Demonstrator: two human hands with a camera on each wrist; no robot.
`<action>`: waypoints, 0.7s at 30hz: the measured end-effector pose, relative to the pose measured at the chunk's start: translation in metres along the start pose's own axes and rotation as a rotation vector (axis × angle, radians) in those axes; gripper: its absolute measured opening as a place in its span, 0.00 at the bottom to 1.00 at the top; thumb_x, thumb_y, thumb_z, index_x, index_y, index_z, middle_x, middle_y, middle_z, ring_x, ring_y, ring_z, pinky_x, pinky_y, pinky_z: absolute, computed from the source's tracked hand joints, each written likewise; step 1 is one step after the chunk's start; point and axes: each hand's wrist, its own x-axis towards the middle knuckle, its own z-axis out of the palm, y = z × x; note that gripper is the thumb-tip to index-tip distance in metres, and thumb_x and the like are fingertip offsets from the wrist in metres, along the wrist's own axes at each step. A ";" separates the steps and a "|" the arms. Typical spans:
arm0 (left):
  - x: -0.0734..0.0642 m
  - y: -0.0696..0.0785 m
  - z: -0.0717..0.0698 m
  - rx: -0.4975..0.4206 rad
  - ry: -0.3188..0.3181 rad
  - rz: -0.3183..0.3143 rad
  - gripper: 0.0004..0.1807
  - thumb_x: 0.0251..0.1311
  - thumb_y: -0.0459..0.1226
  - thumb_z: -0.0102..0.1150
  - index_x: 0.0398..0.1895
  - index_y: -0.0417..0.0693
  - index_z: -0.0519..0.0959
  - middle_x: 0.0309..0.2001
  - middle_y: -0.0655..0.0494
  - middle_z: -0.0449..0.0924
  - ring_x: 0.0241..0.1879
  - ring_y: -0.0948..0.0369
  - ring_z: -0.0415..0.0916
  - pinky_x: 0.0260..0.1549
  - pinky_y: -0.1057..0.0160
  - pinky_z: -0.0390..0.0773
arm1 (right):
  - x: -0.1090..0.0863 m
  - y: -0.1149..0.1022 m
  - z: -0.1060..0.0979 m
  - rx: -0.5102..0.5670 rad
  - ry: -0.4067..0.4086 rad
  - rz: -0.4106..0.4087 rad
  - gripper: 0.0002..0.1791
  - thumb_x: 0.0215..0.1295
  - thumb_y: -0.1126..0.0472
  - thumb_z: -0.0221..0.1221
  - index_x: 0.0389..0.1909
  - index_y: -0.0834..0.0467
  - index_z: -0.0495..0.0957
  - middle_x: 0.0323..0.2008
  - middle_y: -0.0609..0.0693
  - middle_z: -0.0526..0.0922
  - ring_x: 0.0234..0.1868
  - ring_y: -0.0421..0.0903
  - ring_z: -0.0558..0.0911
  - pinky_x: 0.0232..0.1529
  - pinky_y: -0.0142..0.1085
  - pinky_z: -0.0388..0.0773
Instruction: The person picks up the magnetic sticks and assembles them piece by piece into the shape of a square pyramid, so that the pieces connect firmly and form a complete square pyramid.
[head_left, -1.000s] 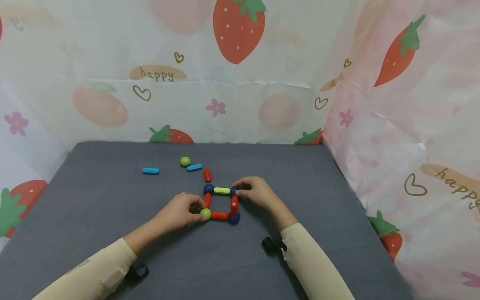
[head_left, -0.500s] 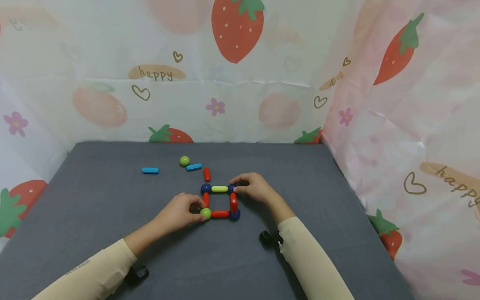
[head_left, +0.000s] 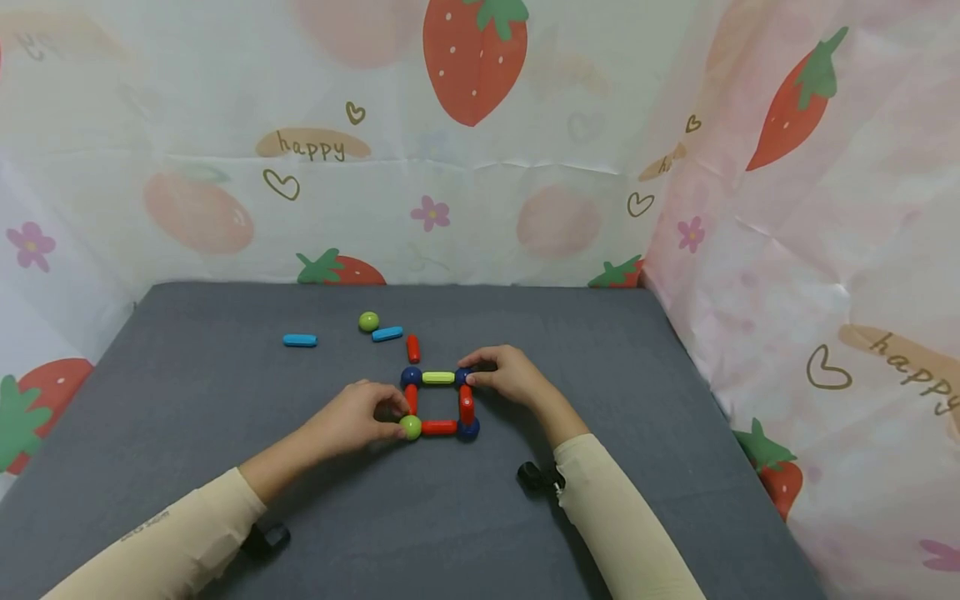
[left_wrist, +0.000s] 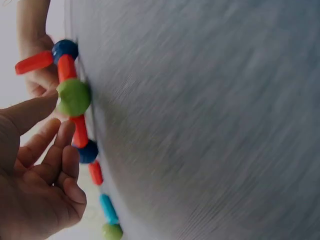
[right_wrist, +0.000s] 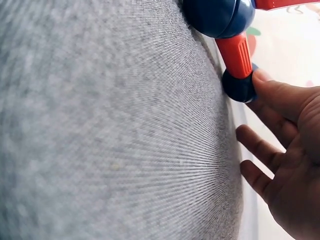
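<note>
A square of magnetic rods and balls lies on the grey cloth. Its near left corner is a green ball (head_left: pixel 410 427), which my left hand (head_left: pixel 356 417) pinches; the thumb (left_wrist: pixel 37 112) presses its side in the left wrist view. My right hand (head_left: pixel 513 379) pinches the far right dark blue ball (right_wrist: pixel 238 87) between thumb and index finger, its other fingers spread apart. Another dark blue ball (head_left: pixel 411 377) forms the far left corner, joined by a yellow-green rod (head_left: pixel 438 377). From the near right dark blue ball (head_left: pixel 468 429) a red rod (left_wrist: pixel 34 62) stands up. A red rod (head_left: pixel 439 427) makes the near side.
Beyond the square lie a loose red rod (head_left: pixel 413 348), a blue rod (head_left: pixel 387 333), a green ball (head_left: pixel 368 321) and, farther left, another blue rod (head_left: pixel 300 340). Strawberry-print curtains (head_left: pixel 465 208) stand behind the grey-covered table (head_left: pixel 600 333) and along its sides.
The square's far side has shifted slightly left and away, with my right hand moving along with it. My left hand stays at the green ball, its forearm drawn slightly left.
</note>
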 end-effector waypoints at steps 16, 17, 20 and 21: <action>0.053 -0.006 -0.059 0.135 0.038 0.193 0.19 0.62 0.38 0.72 0.56 0.47 0.84 0.52 0.52 0.85 0.54 0.50 0.73 0.54 0.47 0.75 | -0.001 -0.002 -0.001 -0.010 0.000 0.004 0.12 0.68 0.53 0.68 0.51 0.41 0.87 0.58 0.45 0.83 0.63 0.49 0.77 0.66 0.50 0.72; 0.058 -0.008 -0.060 0.139 0.038 0.191 0.19 0.62 0.38 0.72 0.56 0.47 0.84 0.52 0.52 0.85 0.54 0.51 0.72 0.54 0.47 0.74 | -0.001 -0.002 -0.001 -0.009 -0.001 0.006 0.13 0.68 0.53 0.68 0.51 0.42 0.87 0.58 0.45 0.83 0.63 0.50 0.77 0.66 0.50 0.72; 0.072 -0.015 -0.061 0.150 0.029 0.183 0.20 0.62 0.37 0.71 0.57 0.48 0.84 0.53 0.53 0.84 0.55 0.52 0.70 0.55 0.47 0.73 | 0.000 -0.001 -0.001 -0.007 0.001 0.006 0.13 0.68 0.53 0.68 0.51 0.42 0.87 0.57 0.46 0.84 0.62 0.49 0.77 0.64 0.49 0.73; 0.077 -0.018 -0.060 0.153 0.024 0.182 0.20 0.62 0.37 0.71 0.58 0.48 0.84 0.54 0.53 0.84 0.55 0.52 0.70 0.55 0.47 0.73 | 0.000 -0.001 -0.001 -0.006 0.002 0.005 0.13 0.68 0.54 0.68 0.51 0.43 0.87 0.57 0.46 0.84 0.62 0.49 0.78 0.63 0.49 0.74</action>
